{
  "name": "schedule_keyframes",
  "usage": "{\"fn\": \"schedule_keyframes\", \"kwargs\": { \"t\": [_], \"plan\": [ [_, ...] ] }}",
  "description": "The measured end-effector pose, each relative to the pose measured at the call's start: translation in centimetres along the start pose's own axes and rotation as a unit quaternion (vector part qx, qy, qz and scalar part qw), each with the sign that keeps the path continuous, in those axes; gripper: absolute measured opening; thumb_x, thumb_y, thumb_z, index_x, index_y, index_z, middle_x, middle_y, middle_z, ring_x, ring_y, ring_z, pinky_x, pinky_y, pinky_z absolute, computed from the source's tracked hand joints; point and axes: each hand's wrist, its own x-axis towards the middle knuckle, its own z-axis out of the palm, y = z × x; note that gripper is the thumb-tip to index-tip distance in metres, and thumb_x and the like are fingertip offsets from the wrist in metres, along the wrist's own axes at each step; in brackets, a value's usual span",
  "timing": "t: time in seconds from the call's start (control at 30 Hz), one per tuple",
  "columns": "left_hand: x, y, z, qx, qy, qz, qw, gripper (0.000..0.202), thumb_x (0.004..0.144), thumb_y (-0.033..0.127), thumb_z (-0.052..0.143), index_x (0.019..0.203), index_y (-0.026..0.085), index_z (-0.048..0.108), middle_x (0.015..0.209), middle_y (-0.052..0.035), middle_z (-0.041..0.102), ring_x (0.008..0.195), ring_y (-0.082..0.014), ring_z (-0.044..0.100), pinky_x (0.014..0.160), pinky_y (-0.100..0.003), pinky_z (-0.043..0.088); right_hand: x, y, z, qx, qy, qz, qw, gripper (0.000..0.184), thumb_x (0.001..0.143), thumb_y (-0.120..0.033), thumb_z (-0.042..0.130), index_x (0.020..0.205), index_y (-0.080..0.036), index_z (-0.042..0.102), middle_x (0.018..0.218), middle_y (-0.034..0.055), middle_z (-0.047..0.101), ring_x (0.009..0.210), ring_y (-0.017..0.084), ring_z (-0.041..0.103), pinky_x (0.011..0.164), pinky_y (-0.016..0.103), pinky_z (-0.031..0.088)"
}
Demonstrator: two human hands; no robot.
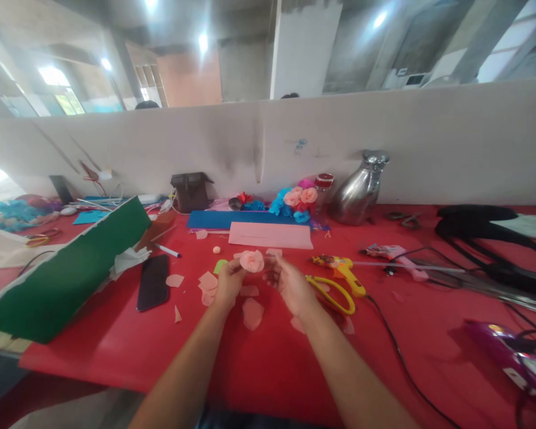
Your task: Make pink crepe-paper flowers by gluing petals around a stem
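My left hand (227, 283) pinches a small pink paper rose (252, 261) just above the red table (116, 345). My right hand (290, 283) is curled beside the rose, its fingertips touching the flower's right edge. Loose pink paper petals (252, 313) lie on the table under and around both hands. A yellow glue gun (339, 271) and yellow-handled scissors (337, 293) rest just right of my right hand.
A black phone (153, 282) and a green paper roll (67, 274) lie to the left. Pink sheet (270, 235), blue sheet (223, 219), finished paper flowers (295, 201) and a steel jug (357, 190) sit by the back partition. Cables (486, 268) and a purple tool (513, 357) are on the right.
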Motion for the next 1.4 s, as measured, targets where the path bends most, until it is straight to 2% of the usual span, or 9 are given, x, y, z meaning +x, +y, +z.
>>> {"fn": "schedule_keyframes", "kwargs": {
  "t": [0.1,0.27,0.5,0.73,0.9,1.0,1.13,1.23,1.4],
  "plan": [
    [-0.4,0.5,0.0,-0.007,-0.04,-0.028,0.999,0.01,0.064,0.021,0.063,0.068,0.014,0.069,0.066,-0.0018,0.064,0.066,-0.0149,0.057,0.057,-0.023,0.047,-0.3,0.0,0.4,0.007,-0.002,-0.004,1.0,0.023,0.075,-0.04,0.063,0.086,-0.02,0.069,0.076,0.0015,0.069,0.058,0.01,0.056,0.053,0.021,0.04],
    [-0.8,0.5,-0.1,-0.025,-0.083,-0.093,0.992,0.031,0.064,0.03,0.068,0.09,0.014,0.069,0.083,-0.0073,0.067,0.069,-0.0181,0.06,0.048,-0.023,0.049,-0.8,-0.2,0.9,0.023,-0.012,-0.018,1.0,0.021,0.07,-0.04,0.069,0.08,-0.02,0.068,0.071,-0.0012,0.067,0.057,0.01,0.053,0.053,0.02,0.038],
    [-0.5,0.0,-0.5,0.003,-0.113,-0.042,0.993,0.025,0.067,0.021,0.063,0.09,0.015,0.069,0.097,-0.0078,0.065,0.083,-0.0216,0.061,0.052,-0.023,0.051,-0.5,-0.3,0.4,0.005,-0.002,-0.016,1.0,0.029,0.074,-0.046,0.064,0.083,-0.019,0.071,0.078,0.0015,0.069,0.066,0.011,0.056,0.057,0.021,0.039],
    [-0.3,-0.4,-0.7,0.022,-0.128,-0.014,0.991,0.024,0.066,0.022,0.064,0.089,0.015,0.069,0.091,-0.0066,0.067,0.081,-0.021,0.061,0.06,-0.028,0.052,-0.6,-0.7,0.3,0.013,-0.013,-0.034,0.999,0.029,0.071,-0.048,0.065,0.08,-0.021,0.071,0.079,0.0012,0.069,0.073,0.015,0.058,0.063,0.025,0.041],
    [-0.3,-0.7,-0.7,0.012,-0.145,0.002,0.989,0.034,0.056,0.017,0.071,0.09,0.015,0.068,0.092,-0.0064,0.067,0.083,-0.0211,0.06,0.066,-0.029,0.051,-0.5,-0.7,0.2,0.002,0.014,-0.02,1.0,0.029,0.069,-0.047,0.067,0.079,-0.02,0.072,0.079,0.0021,0.069,0.071,0.015,0.057,0.06,0.025,0.04],
    [-0.6,-0.4,-0.4,-0.019,-0.139,-0.041,0.989,0.03,0.063,0.022,0.069,0.092,0.015,0.067,0.088,-0.0062,0.066,0.078,-0.0184,0.059,0.06,-0.025,0.049,-0.5,-0.8,0.2,0.008,0.008,-0.024,1.0,0.03,0.068,-0.047,0.068,0.081,-0.021,0.072,0.077,0.0019,0.068,0.065,0.013,0.055,0.057,0.023,0.039],
    [-0.6,0.2,-0.3,-0.112,-0.061,-0.076,0.989,0.019,0.065,0.026,0.071,0.077,0.013,0.064,0.073,-0.0027,0.061,0.064,-0.0098,0.053,0.056,-0.019,0.044,-0.5,-1.1,0.2,0.019,0.006,-0.058,0.998,0.028,0.069,-0.044,0.067,0.076,-0.017,0.071,0.067,0.0009,0.063,0.056,0.009,0.048,0.051,0.021,0.035],
    [-0.3,0.6,-0.6,-0.213,-0.053,-0.127,0.967,0.02,0.063,0.022,0.073,0.074,0.014,0.059,0.069,0.0012,0.056,0.056,-0.005,0.046,0.052,-0.016,0.04,-0.4,-1.0,0.1,0.018,0.021,-0.059,0.998,0.025,0.068,-0.041,0.068,0.074,-0.017,0.07,0.065,0.0006,0.06,0.056,0.009,0.046,0.05,0.021,0.034],
    [-0.4,0.5,-1.2,-0.343,-0.15,-0.22,0.901,0.02,0.065,0.011,0.069,0.078,0.015,0.054,0.067,0.0044,0.049,0.047,-0.0027,0.036,0.047,-0.016,0.037,-0.4,-0.1,0.3,-0.064,0.031,-0.099,0.993,0.018,0.067,-0.034,0.068,0.076,-0.019,0.069,0.065,-0.0006,0.058,0.058,0.01,0.046,0.052,0.023,0.033]
  ]
}}
